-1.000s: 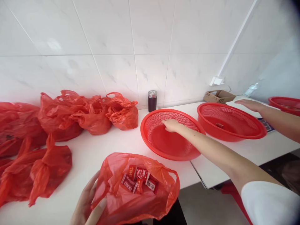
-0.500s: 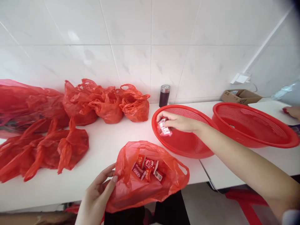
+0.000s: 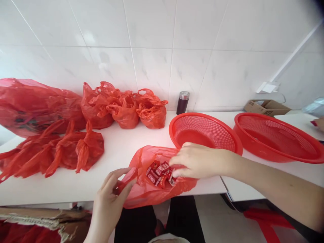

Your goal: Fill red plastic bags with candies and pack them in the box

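Note:
An open red plastic bag (image 3: 144,192) lies at the front edge of the white table (image 3: 121,145), with several small red candy packets (image 3: 158,172) inside it. My left hand (image 3: 110,194) pinches the bag's left rim between thumb and fingers. My right hand (image 3: 196,160) reaches into the bag's mouth from the right, fingers curled over the packets. Just behind my right hand sits a red mesh basket (image 3: 205,130), which looks empty.
Several tied red bags (image 3: 124,106) line the tiled wall, with more red bags (image 3: 58,148) at the left. A dark flask (image 3: 182,102) stands by the wall. A second red basket (image 3: 275,136), a cardboard box (image 3: 265,107) and another person's hand (image 3: 319,123) are at the right.
My right hand lifted a candy packet out of the near basket and brought it down into the open bag. The view shifted left.

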### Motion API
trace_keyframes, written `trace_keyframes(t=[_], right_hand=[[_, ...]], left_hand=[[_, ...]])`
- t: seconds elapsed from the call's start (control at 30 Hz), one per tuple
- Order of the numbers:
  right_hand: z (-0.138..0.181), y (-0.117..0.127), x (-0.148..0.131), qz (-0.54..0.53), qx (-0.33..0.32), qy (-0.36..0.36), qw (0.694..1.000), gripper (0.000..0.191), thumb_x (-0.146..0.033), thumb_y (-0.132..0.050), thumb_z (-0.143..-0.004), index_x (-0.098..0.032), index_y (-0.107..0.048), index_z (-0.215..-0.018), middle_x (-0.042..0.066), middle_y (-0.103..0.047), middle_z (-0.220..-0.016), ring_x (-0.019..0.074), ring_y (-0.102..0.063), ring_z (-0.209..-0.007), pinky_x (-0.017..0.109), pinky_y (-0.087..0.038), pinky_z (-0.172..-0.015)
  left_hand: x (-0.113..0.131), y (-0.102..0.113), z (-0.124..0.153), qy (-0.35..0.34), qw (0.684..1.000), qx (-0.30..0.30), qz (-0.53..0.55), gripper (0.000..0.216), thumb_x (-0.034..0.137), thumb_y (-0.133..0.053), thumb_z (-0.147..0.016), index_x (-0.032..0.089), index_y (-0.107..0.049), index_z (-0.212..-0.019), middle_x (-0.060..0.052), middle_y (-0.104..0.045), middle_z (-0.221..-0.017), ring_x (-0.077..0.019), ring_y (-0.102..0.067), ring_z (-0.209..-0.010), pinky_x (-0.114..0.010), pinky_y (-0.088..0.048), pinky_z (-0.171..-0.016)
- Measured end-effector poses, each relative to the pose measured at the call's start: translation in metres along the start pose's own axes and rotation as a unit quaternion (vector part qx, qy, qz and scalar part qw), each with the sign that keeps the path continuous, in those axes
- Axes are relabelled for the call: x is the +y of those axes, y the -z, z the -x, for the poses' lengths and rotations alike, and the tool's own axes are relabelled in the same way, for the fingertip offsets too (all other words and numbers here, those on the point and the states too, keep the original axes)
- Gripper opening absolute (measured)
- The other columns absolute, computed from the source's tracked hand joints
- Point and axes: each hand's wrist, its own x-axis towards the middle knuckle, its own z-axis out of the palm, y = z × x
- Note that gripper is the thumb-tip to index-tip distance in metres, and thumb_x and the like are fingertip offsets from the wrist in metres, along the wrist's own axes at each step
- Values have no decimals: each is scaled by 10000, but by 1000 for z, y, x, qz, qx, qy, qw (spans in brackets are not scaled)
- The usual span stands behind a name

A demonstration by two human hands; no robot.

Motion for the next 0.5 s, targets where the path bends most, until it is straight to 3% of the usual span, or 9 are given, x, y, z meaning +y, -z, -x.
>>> trace_keyframes(t=[0.1,0.17,0.23,0.4,0.5], right_hand=[[22,1,-1,17,-65,-46,997,252,-505,-665,-753,-287,-699,-872,34,-679,-741,258,-601,-816,485,-288,-1012],[33,0,-2,50,-68,-67,994,65,-340,-673,-755,-285,-683,-788,25,-659,-693,240,-594,-748,508,-203,-1071],[43,4,0,76,-47,-67,994,137,-190,-575,-790,-280,-657,-726,20,-644,-678,218,-587,-698,504,-192,-1084],[60,38,11,86,129,-24,988,220,-235,-451,-853,-271,-668,-837,33,-664,-819,227,-610,-790,421,-425,-863],[66,55,13,121,245,-16,962,243,-275,-430,-873,-278,-668,-920,24,-677,-910,225,-618,-845,371,-454,-761]], left_hand=[[-6,0,-3,-39,997,-34,-49,328,428,-767,-602,294,-757,-901,-47,-659,-1002,-228,-614,-817,-278,-475,-710],[-11,4,-7,-30,995,-67,-73,235,392,-757,-608,293,-759,-820,-40,-680,-890,-240,-625,-789,-278,-469,-710],[-13,10,-13,-42,991,-81,-98,134,379,-725,-652,278,-743,-737,-36,-691,-812,-221,-619,-707,-261,-456,-669],[10,34,-26,-75,982,-18,-173,195,432,-656,-748,243,-702,-762,-29,-695,-796,-172,-569,-599,-244,-419,-583],[42,43,-31,-45,996,0,-71,252,449,-647,-773,221,-702,-865,-38,-712,-929,-192,-618,-751,-252,-462,-677]])
